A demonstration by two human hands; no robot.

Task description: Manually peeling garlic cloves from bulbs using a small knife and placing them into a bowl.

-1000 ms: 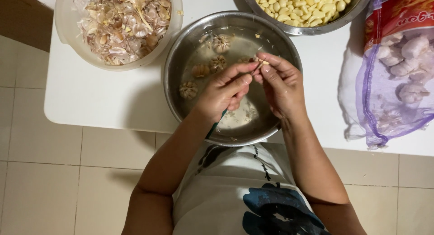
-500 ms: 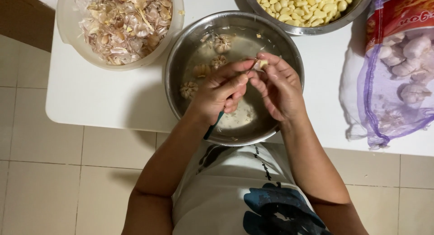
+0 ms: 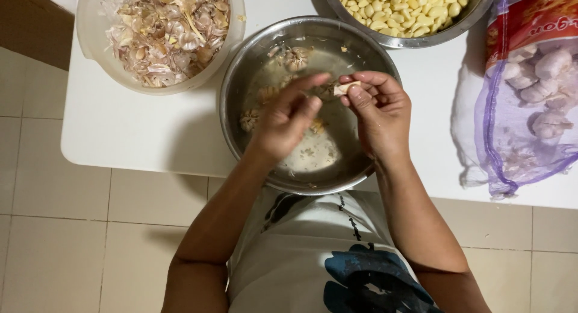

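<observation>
Pinched between the right hand [image 3: 379, 111] fingertips, a clove [image 3: 347, 88] is held over the steel bowl [image 3: 241, 78]. Since a moment ago, the left hand [image 3: 289, 117] has been drawn slightly off the clove, fingers loosely extended and gripping nothing visible, suggesting skin just stripped.

- My left hand [image 3: 289, 117] covers part of the steel bowl [image 3: 241, 78]; what lies under my palm can't be seen.
- Garlic clove [image 3: 347, 88]: only its tip shows between my right hand's [image 3: 379, 111] fingertips.
- Whether my left hand holds anything: can't tell, fingers slightly blurred.
- Bowl of peeled cloves [image 3: 403, 12]: cut off by the top edge.
- Tub of skins [image 3: 162, 30]: top cut off too.
- Mesh bag of garlic [image 3: 530, 90]: runs off the right edge.
- My elbows: out of frame below.
</observation>
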